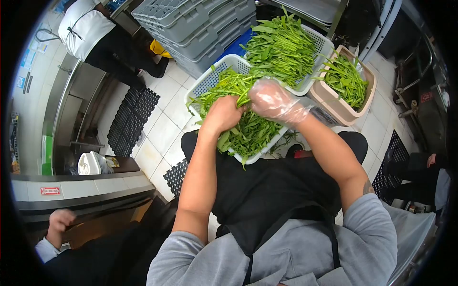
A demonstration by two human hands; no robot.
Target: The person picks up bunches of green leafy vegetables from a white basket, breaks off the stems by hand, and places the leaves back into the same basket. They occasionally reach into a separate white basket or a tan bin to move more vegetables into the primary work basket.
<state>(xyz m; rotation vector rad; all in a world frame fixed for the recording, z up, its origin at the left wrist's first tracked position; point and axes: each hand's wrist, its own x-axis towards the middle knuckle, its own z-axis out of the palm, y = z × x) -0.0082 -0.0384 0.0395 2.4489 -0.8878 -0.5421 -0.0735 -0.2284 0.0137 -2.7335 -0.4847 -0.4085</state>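
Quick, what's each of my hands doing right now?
Left hand: bare, closed around leafy green stems.
Right hand: in a clear plastic glove, closed on the same stems.

Can pass leftward from the near basket (202, 82) across bare floor tiles (167, 128) to the black mat (131, 121). Blocked ahead by stacked grey crates (191, 35), close behind the near basket. Hemmed in rightward by the far basket (325, 46), heaped with greens (281, 50) above its rim, and the beige tub (334, 108) beside it. Barred over the near basket's middle by the left hand (224, 114) and gloved right hand (273, 100), close together; bounded nearer by both knees (190, 145).
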